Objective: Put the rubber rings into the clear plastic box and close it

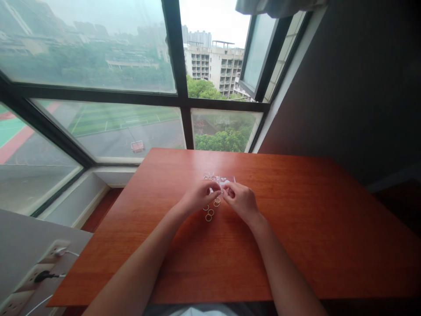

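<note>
My left hand and my right hand meet fingertip to fingertip over the middle of a reddish wooden table. Between the fingertips is something small and pale, too tiny to make out. A small clear plastic piece with rings on it lies just beyond the hands. Several small metal rings lie loose on the wood just below my left hand's fingers.
A large window with dark frames rises behind the table's far edge, and one pane is swung open. A dark wall stands at the right. At lower left a white power strip has cables plugged in.
</note>
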Tool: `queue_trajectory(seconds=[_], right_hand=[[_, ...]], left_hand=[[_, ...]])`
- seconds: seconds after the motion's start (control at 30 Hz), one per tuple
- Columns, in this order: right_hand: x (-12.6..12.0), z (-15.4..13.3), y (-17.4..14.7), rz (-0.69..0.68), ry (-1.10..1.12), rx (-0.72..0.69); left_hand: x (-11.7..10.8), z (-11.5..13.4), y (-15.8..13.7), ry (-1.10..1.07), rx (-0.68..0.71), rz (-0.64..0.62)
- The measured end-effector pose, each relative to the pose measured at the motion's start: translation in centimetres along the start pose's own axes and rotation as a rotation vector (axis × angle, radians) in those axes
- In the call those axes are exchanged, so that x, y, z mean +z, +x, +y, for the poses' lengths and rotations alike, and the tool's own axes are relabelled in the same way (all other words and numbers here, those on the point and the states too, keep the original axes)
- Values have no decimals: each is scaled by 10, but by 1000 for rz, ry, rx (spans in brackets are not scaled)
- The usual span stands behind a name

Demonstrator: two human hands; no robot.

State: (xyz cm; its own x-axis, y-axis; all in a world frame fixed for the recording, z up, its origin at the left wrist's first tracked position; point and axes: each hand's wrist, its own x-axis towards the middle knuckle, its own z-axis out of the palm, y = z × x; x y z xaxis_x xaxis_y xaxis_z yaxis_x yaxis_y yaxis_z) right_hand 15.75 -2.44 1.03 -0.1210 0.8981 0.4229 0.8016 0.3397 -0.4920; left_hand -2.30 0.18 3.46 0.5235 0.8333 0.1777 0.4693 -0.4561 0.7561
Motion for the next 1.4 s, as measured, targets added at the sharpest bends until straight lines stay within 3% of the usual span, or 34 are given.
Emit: queue_trajectory(seconds=[0.33, 0.67, 0.93, 1.4], right_hand=[[2, 1, -1, 14, 61, -59], [-2, 3, 1, -17, 63, 2], [-2, 4, 1, -55, 20, 29], [9, -13, -5, -315, 78, -92]], left_hand=[[2, 0, 1, 44, 18, 36], [-25, -29, 1, 218, -40, 251], [-23, -33, 0, 230, -86, 221], [-32, -33, -1, 219, -102, 246]])
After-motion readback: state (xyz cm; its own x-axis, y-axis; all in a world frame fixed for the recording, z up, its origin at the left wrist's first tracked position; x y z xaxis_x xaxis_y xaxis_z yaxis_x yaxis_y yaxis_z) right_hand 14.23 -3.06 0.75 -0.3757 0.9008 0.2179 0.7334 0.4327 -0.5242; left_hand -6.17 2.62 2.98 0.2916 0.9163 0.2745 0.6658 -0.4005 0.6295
